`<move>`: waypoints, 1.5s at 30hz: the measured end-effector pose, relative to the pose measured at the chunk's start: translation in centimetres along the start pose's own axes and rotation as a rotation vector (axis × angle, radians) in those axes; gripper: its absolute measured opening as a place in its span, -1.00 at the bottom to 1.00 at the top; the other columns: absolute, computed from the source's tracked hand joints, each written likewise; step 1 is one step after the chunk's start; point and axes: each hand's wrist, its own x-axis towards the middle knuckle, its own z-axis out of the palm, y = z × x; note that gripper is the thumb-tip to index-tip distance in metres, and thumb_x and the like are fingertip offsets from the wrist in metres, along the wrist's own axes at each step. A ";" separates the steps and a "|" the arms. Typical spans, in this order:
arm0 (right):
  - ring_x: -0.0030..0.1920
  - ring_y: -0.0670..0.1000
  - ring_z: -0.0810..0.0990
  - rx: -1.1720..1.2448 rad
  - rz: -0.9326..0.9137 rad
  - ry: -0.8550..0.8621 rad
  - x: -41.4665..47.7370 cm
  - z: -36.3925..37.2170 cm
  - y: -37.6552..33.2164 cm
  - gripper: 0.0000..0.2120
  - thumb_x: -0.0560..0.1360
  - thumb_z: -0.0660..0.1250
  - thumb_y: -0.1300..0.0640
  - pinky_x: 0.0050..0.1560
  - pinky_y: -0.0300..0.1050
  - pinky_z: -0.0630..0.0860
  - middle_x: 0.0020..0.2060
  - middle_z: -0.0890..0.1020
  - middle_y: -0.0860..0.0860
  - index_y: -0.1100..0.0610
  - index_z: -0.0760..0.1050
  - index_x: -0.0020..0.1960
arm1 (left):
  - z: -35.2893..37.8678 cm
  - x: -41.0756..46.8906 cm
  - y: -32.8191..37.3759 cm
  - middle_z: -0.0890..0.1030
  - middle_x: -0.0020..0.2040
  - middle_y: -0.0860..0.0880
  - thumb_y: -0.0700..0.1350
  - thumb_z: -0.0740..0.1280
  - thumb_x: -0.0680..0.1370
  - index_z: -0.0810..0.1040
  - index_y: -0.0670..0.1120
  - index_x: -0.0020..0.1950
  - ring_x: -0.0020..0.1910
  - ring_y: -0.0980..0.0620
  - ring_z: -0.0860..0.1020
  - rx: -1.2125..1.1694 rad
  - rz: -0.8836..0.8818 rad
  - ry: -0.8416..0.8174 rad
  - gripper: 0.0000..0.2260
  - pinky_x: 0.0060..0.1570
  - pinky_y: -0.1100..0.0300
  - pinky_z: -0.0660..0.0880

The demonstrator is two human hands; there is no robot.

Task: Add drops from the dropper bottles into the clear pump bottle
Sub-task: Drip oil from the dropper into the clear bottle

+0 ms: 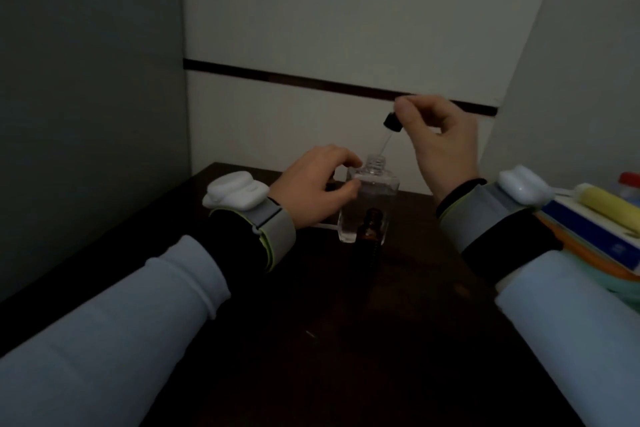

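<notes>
On the dark desk the left hand grips the upright clear bottle; right hand pinches a dropper (tilted, tip down-left) above its neck.

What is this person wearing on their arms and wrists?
The left sleeve and right sleeve are pale blue-grey, over black cuffs. The left band and right band are grey, edged yellow-green. Each carries a rounded white pod: left pod, right pod. The left hand and right hand are bare.
</notes>
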 end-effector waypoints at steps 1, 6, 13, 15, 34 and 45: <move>-0.23 -0.20 0.56 -0.036 0.020 -0.052 -0.1 0.3 0.3 -0.94 0.48 0.39 0.10 -0.13 -0.36 0.45 -0.30 0.61 -0.16 -0.01 0.57 -0.18 | 0.0 0.0 0.0 0.53 0.14 0.00 -0.04 0.30 0.55 0.50 -0.06 0.23 0.13 0.03 0.45 0.009 -0.001 -0.004 -0.73 0.07 0.28 0.32; -0.19 -0.20 0.56 -0.157 0.170 -0.233 -0.9 0.8 1.0 -0.92 0.46 0.40 0.05 -0.09 -0.37 0.46 -0.26 0.61 -0.13 0.05 0.60 -0.15 | -0.1 0.1 0.2 0.53 0.16 0.00 -0.06 0.30 0.54 0.48 -0.05 0.25 0.13 0.05 0.45 0.029 0.020 -0.003 -0.72 0.04 0.31 0.31; -0.22 -0.14 0.59 -0.076 0.208 -0.188 -1.4 0.9 0.9 -0.93 0.47 0.40 0.11 -0.12 -0.34 0.49 -0.24 0.65 -0.02 0.10 0.61 -0.15 | -0.2 0.1 0.3 0.52 0.09 -0.01 -0.07 0.33 0.52 0.50 -0.05 0.18 0.06 0.05 0.46 0.009 0.039 0.055 -0.75 -0.10 0.38 0.30; -0.23 -0.13 0.58 -0.044 0.221 -0.187 -1.4 0.9 0.8 -0.92 0.47 0.40 0.13 -0.13 -0.32 0.50 -0.23 0.65 0.04 0.15 0.61 -0.13 | -0.8 0.0 1.0 0.52 -0.05 0.01 -0.04 0.35 0.48 0.49 -0.04 0.07 -0.08 0.07 0.49 -0.137 -0.018 0.141 -0.80 -0.23 0.42 0.32; -0.26 -0.10 0.59 -0.031 0.226 -0.156 -1.5 1.0 1.3 -0.90 0.46 0.41 0.10 -0.09 -0.07 0.58 -0.31 0.62 -0.06 0.01 0.56 -0.23 | 0.8 -1.9 2.9 0.52 -0.16 0.16 0.10 0.46 0.40 0.51 0.04 0.05 -0.22 0.24 0.48 -0.171 -0.112 -0.410 -0.70 -0.26 0.45 0.40; -0.20 -0.15 0.62 0.211 0.054 0.059 -0.6 -0.6 -1.4 -0.91 0.54 0.30 0.18 -0.18 -0.21 0.55 -0.25 0.66 -0.09 0.05 0.51 -0.14 | 1.4 -1.9 1.9 0.63 0.03 0.00 -0.09 0.50 0.39 0.54 -0.08 0.07 0.03 0.10 0.59 -0.455 -0.241 -0.459 -0.71 0.10 0.23 0.50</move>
